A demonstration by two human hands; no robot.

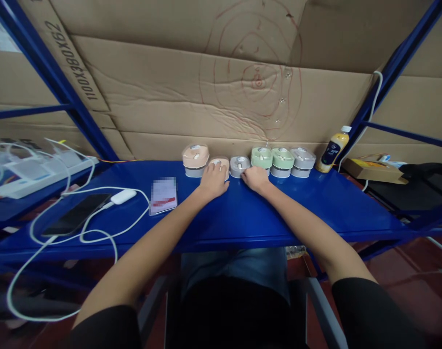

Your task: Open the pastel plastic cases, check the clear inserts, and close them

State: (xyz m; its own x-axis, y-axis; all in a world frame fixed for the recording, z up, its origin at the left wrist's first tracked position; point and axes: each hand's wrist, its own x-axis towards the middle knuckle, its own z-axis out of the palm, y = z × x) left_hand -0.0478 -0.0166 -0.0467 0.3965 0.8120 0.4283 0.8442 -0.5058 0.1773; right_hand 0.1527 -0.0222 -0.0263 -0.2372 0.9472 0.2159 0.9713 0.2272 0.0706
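Six small lidded containers stand in a row along the back edge of the blue shelf (243, 218), against a cardboard wall (192, 87). From 9 o'clock to 3 o'clock the row runs: peach container (195, 159), pink container (221, 164), grey container (239, 166), first green container (261, 158), second green container (282, 161), pale grey container (303, 161). The left hand (213, 180) lies palm down on the pink container, fingers together and draped over its lid, hiding most of it. The right hand (256, 178) rests on the shelf at 3 o'clock of the left hand, its fingertips touching the grey container's front and side; whether the fingers clamp it cannot be told. Both forearms extend from 6 o'clock toward the row. A yellow drink bottle (333, 150) leans at the row's 3 o'clock end, beside a blue upright. At 9 o'clock of the hands lie a small booklet (163, 195), a white charger (123, 196) with looping cable (97, 235), and a dark phone (76, 214).
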